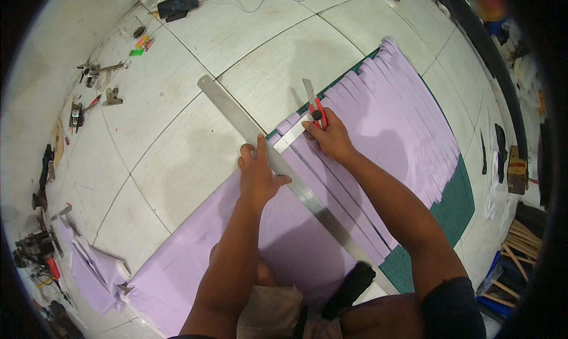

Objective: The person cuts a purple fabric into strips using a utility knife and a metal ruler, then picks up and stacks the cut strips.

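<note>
A long metal ruler (236,115) lies slantwise over lilac fabric (195,250). My left hand (257,176) presses on the ruler with its fingers apart and thumb stretched out. In my right hand (332,135) is a red utility knife (317,111), its blade pointing up and away from the cloth. The same hand's fingertips rest on a short white strip (291,136) set against the ruler. Right of the ruler, the fabric is slit into narrow strips (349,197). Farther right, more cut strips (390,114) lie bunched. A green cutting mat (455,203) shows beneath.
White floor tiles (171,161) surround the work. A phone on a stand (177,6) is at the far left. Clips and small tools (111,96) lie along the left wall, near a folded lilac cloth (94,274). Wooden sticks (520,244) and a small box (518,176) stand at right.
</note>
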Demonstrator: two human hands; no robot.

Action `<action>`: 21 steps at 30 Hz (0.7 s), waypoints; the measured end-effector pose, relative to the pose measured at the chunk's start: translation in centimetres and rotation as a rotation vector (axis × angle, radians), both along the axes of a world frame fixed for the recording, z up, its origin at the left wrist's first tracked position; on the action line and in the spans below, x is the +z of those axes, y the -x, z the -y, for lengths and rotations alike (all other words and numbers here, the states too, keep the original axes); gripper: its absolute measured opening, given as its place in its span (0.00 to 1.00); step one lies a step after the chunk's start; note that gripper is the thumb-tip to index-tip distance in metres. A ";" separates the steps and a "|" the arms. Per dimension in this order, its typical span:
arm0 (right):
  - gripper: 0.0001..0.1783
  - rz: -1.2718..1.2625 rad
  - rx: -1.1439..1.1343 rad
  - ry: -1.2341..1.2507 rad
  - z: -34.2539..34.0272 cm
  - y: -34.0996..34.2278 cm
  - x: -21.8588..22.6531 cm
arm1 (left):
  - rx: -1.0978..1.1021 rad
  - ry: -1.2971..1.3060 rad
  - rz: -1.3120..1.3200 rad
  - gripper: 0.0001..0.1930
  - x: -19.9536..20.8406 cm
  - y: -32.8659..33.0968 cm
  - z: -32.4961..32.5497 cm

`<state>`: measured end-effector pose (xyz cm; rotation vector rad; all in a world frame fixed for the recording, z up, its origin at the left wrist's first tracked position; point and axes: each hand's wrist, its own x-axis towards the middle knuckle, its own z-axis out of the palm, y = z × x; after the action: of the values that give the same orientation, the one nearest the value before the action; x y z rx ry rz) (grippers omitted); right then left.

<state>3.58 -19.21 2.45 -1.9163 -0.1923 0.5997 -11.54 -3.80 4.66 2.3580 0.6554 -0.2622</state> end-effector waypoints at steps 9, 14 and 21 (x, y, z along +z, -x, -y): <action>0.22 -0.188 -0.160 -0.156 4.2 1.8 5.9 | -0.253 -0.388 -0.088 0.61 0.8 -1.7 0.0; 0.22 -0.129 -0.199 -0.058 16.2 6.1 12.3 | -0.373 -0.335 0.002 0.66 -2.8 -1.4 -3.2; 0.21 -0.138 -0.455 0.219 36.7 19.6 8.8 | -0.315 -0.317 -0.163 0.66 0.0 -2.5 -0.7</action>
<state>-15.97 -55.94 11.28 -2.0289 0.4044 0.4531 -9.05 -3.14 4.63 2.7670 0.4205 -0.5273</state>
